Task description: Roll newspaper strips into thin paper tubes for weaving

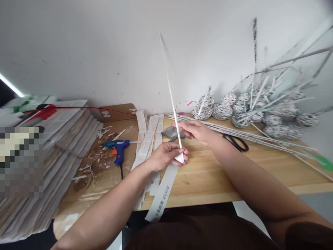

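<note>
A long thin white paper tube (170, 92) stands slanted up in front of me, its top leaning left. My left hand (169, 154) pinches its lower end, where the paper flares into a folded corner. From there a flat newspaper strip (162, 198) with printed characters hangs toward my lap, past the table's front edge. Higher on the tube, my right hand (194, 130) has its fingers bent around behind it, with the thumb on the near right side. Behind my hands lies a grey cloth-like piece (173, 133), partly hidden.
Newspaper strips (148, 139) lie left of my hands, beside a blue glue gun (119, 151) and paper scraps (85, 166). A tall newspaper stack (67, 149) fills the left. On the right are black-handled scissors (238, 143), long paper rods (260, 140) and several woven paper gourd shapes (222, 109).
</note>
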Demonstrator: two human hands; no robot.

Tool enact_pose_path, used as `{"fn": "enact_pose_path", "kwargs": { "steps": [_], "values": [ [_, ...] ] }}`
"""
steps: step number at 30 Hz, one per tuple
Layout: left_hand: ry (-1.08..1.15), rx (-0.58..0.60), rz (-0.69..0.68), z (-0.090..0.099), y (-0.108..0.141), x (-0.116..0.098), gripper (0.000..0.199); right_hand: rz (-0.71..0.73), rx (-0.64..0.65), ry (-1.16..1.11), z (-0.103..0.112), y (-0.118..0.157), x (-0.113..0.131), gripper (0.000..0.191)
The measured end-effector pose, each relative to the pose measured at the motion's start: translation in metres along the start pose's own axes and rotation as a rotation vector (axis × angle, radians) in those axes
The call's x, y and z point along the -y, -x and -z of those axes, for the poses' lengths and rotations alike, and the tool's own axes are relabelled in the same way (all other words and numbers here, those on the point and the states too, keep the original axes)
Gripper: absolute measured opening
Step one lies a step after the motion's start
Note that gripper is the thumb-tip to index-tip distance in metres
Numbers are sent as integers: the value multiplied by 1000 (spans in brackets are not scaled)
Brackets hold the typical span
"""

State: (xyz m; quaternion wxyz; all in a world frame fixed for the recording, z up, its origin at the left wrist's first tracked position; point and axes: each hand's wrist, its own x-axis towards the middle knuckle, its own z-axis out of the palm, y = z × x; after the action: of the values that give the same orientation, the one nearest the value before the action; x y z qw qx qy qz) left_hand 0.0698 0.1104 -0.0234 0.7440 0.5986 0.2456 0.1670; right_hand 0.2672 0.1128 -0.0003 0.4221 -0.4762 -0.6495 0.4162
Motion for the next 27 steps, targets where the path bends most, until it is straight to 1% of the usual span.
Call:
{"fn": "enact_pose_path", "kwargs": {
  "steps": [1, 2, 3, 4, 6, 9, 10, 13, 14, 16, 18, 19, 22, 23, 24, 27],
  "values": [
    [-8, 4, 4, 0, 0, 0, 34, -30, 123, -112, 1, 1, 3, 44],
    [-17, 8, 9, 0, 0, 0, 34, -56, 217, -198, 0, 2, 5, 43],
    [-27, 12, 12, -1, 0, 1, 34, -79, 279, -262, -1, 4, 7, 41],
    [-37, 16, 13, -1, 0, 0, 34, -93, 298, -306, -2, 4, 7, 36],
    [-53, 22, 14, -2, 0, 0, 34, -105, 248, -361, -5, 5, 7, 27],
    [-51, 26, 17, -3, 1, 0, 33, -98, 144, -402, -6, 5, 6, 25],
    [-45, 26, 21, -3, 1, 0, 33, -97, 149, -400, -6, 5, 7, 25],
    [-27, 8, 34, -4, 1, 0, 35, -100, 233, -321, -4, 5, 9, 29],
    [-25, 3, 36, -4, 1, -1, 35, -93, 234, -289, -4, 5, 9, 29],
    [-30, 5, 35, -4, 1, -1, 34, -65, 162, -271, -5, 4, 9, 27],
    [-38, 19, 25, -4, 1, -1, 32, -41, 98, -309, -6, 4, 8, 28],
    [-41, 24, 20, -4, 2, -1, 32, -44, 110, -331, -5, 4, 8, 28],
    [-40, 24, 12, -4, 3, -2, 32, -82, 245, -329, -4, 4, 7, 29],
    [-42, 24, 14, -4, 3, -2, 32, -85, 267, -320, -3, 4, 7, 29],
    [-46, 22, 17, -4, 3, -2, 32, -77, 256, -319, -3, 4, 7, 27],
    [-50, 24, 23, -4, 3, -2, 31, -26, 151, -357, -1, 4, 8, 27]
  ]
}}
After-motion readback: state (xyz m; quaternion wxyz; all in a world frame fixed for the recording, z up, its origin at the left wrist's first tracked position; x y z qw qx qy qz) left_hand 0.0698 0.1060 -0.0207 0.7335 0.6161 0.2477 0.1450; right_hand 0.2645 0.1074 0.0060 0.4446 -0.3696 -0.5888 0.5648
